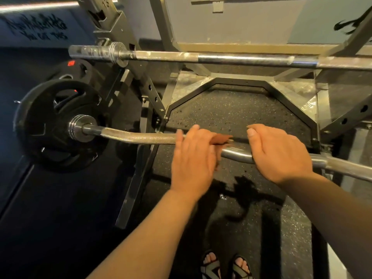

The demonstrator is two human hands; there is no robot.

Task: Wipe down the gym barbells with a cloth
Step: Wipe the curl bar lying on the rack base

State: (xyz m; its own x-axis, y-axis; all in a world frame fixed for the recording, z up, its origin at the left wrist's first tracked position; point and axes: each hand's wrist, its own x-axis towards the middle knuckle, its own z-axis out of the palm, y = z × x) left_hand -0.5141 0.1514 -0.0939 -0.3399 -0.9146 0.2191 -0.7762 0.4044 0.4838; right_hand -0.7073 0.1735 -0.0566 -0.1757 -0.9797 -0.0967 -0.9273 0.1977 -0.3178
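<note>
1. Curved barbell point(138, 137): near, laid left to right, with a black weight plate point(50, 125) loaded on its left sleeve. The knurled left length is bare; the smooth middle bend is seen between the hands.
2. Cloth point(220, 138): reddish-brown, pressed to the curved barbell just left of the bend and largely covered by the left hand.
3. Left hand point(193, 158): closed over cloth and bar together. It is blurred, so finger detail cannot be told.
4. Right hand point(279, 154): fingers curled over the bar just right of the bend; no cloth is held.
5. Step judged in hand: wiping of the shaft. The cloth is best kept wrapped fully round, firm pressure applied, the knurling toward the plate covered, and the bar steadied against rolling by the right hand.
6. Straight barbell point(241, 58): far, borne on the rack point(112, 23), touched by neither hand.
7. Containers: none seen.
</note>
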